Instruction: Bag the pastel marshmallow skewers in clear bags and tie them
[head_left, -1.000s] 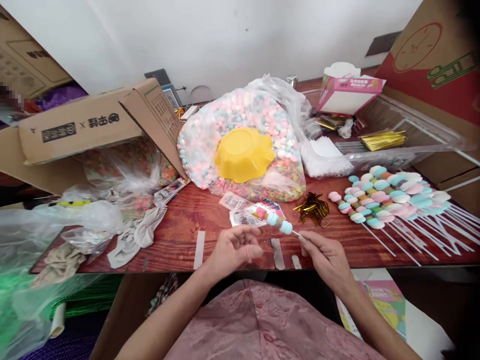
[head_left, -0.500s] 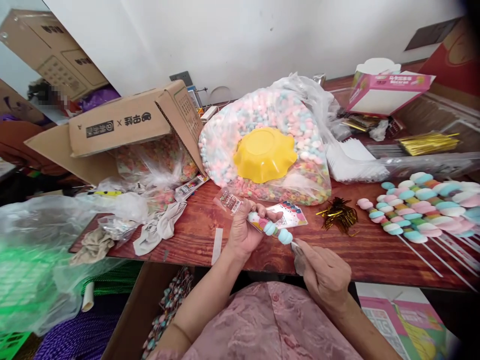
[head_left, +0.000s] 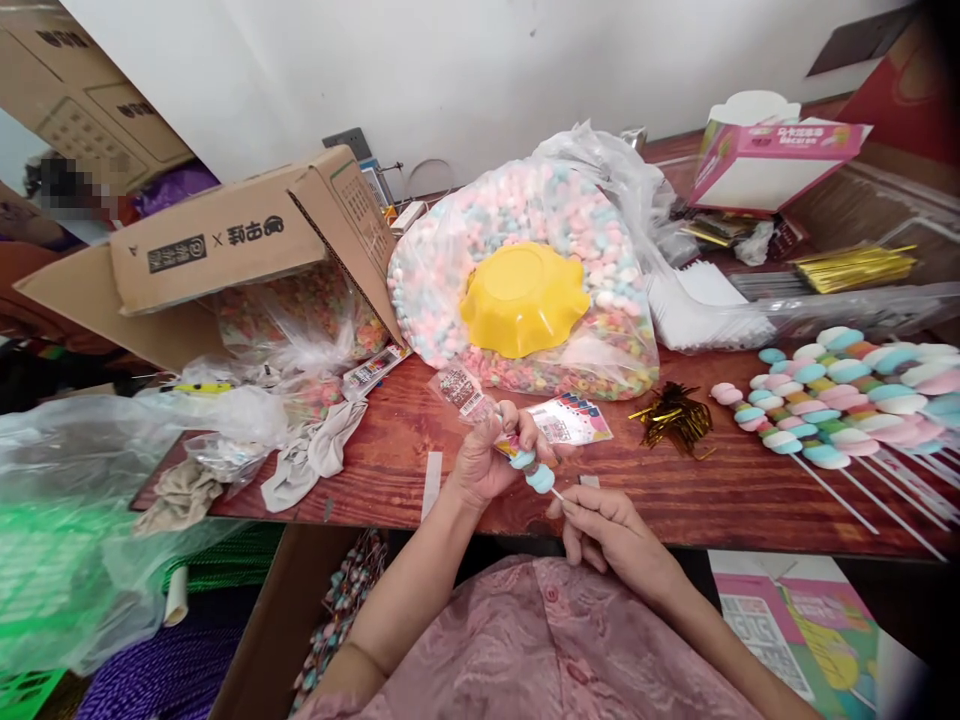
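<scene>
My left hand point(head_left: 484, 465) is wrapped round a marshmallow skewer point(head_left: 539, 480) with blue candy showing at its lower end; the rest is partly covered by my fingers. A clear printed wrapper point(head_left: 457, 390) sticks out above that hand. The fingertips of my right hand point(head_left: 611, 525) pinch the thin white stick below the candy. Just beyond my left hand lie white printed cards point(head_left: 574, 420). To the right is a tuft of gold twist ties point(head_left: 673, 420), and past it a pile of finished-looking marshmallow skewers point(head_left: 847, 395) with white sticks.
A large bag of marshmallows point(head_left: 525, 200) stands at the back, with a yellow scalloped bowl point(head_left: 521, 300) upside down on it. An open cardboard box point(head_left: 217, 240) is at left, near grey cloth gloves point(head_left: 319, 450). At right a clear tray point(head_left: 825, 300) holds sticks and gold ties.
My right hand has moved left and its grip is now on the bare stick; the clear film by its fingers no longer shows. The candy's lower end has shifted left, nearer my left hand.
</scene>
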